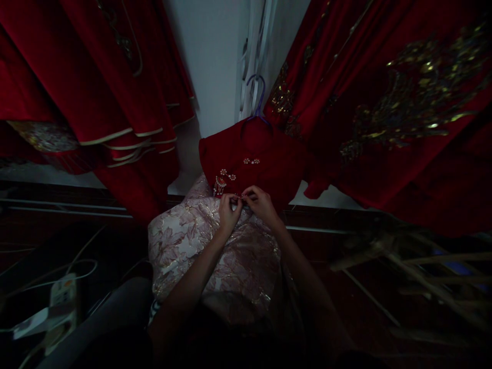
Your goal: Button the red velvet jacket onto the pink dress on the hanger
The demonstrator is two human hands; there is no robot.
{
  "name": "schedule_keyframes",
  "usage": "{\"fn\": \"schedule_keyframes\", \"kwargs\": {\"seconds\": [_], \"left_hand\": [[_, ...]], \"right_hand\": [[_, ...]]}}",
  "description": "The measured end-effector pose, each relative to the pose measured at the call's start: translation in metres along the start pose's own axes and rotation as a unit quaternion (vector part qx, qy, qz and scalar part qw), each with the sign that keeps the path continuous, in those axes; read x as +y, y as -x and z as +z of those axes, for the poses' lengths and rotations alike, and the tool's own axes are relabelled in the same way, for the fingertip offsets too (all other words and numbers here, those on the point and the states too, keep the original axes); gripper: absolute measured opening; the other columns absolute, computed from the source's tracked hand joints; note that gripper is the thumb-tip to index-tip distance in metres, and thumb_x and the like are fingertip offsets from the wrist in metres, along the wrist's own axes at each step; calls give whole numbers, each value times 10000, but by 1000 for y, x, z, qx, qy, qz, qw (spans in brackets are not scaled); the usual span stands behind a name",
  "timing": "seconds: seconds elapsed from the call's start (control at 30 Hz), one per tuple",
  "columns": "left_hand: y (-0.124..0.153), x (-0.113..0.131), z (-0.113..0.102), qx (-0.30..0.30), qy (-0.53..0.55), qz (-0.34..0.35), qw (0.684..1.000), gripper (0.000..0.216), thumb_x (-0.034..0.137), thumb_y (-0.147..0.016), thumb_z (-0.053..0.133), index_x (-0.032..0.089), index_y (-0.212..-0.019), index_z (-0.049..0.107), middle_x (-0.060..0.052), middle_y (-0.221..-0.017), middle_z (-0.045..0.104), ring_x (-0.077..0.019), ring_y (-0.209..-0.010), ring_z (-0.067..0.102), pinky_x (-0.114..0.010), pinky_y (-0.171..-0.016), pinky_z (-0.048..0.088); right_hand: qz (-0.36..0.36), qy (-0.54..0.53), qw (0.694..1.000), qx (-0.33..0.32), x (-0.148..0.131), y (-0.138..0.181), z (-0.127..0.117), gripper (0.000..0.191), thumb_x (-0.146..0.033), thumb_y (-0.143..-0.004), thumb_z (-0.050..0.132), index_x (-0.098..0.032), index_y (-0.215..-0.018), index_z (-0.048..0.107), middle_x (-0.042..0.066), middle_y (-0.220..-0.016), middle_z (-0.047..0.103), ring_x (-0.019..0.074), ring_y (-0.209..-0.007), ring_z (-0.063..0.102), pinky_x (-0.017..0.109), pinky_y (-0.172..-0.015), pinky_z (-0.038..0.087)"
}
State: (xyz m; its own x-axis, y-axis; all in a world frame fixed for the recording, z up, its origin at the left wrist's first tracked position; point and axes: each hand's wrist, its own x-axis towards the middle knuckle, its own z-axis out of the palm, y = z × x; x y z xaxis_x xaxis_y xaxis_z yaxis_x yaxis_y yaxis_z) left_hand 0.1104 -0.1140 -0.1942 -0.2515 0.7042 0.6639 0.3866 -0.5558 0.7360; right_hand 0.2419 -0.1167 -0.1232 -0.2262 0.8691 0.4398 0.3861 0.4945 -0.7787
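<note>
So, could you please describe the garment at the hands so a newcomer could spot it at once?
Find the pale wall between the large red hangings. Below, on a purple hanger, is the red garment; the left hand and right hand meet at its lower front. Its small pearly ornaments, one with dangling strands, set it apart from its neighbours.

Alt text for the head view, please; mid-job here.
Left hand and right hand meet at the front of a red, bead-trimmed garment on a purple hanger; anything held is too small to make out. Pinkish patterned fabric spreads below, with more red garments hanging either side in dim light.
</note>
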Motion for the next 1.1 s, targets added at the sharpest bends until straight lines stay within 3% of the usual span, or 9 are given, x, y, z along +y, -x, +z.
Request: {"fn": "schedule_keyframes", "kwargs": {"seconds": [0.47,0.7,1.1], "left_hand": [[1,-2,0,9,-9,-22,1000,83,236,-834,582,195,-899,551,-16,-814,561,-139,-750,547,-266,-706,445],[-1,-1,-3,-41,-45,14,998,16,212,-824,557,201,-814,551,-13,-755,546,-158,-732,520,-276,-674,412],[0,-2,-4,-50,-31,18,998,63,248,-831,565,202,-789,559,-7,-744,555,-158,-738,522,-280,-686,414]], "right_hand": [[-8,22,1000,7,1,0,6,108,-213,-834,524,-203,-905,604,27,-927,659,114,-696,629,233,-679,505],[-22,53,998,4,-1,0,5,131,-188,-820,534,-214,-916,620,5,-907,670,114,-707,622,235,-710,486],[-13,39,999,-6,-1,1,2,139,-211,-829,533,-217,-942,614,-1,-915,677,116,-740,656,225,-713,498]]}}
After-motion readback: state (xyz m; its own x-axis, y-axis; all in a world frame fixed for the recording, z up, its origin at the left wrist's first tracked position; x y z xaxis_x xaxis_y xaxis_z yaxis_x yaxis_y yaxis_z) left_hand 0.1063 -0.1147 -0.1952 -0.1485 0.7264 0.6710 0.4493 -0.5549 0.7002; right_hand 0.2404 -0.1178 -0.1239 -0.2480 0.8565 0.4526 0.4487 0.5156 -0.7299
